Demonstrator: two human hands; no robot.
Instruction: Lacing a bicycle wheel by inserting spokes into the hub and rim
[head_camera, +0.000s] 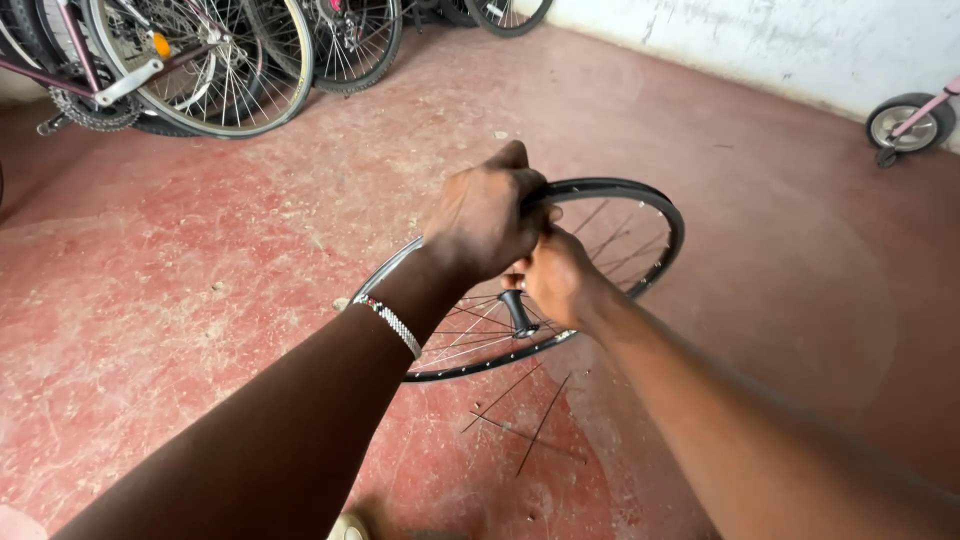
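Head view: both hands meet over a bare bike rim (640, 205), no tyre, held upright-ish just above the red floor (200, 300) at frame centre. Left hand (485, 215) is curled over the top of the rim, fingers closed round it, thumb up. Right hand (555, 275) sits just below and behind the left, fingers bent in at the spokes near the rim; can't tell exactly what it pinches, the left hand hides it. Black hub (518, 312) hangs in the middle w/ spokes fanning out to the rim. A few loose spokes (530, 425) lie on the floor just under the rim. Beaded bracelet (392, 325) on left wrist.

Bkgd: parked bikes (200, 70) top left, well apart from the hands. Small pink-framed wheel (908, 122) at the right edge by the white wall (760, 40). Floor worn and patchy.
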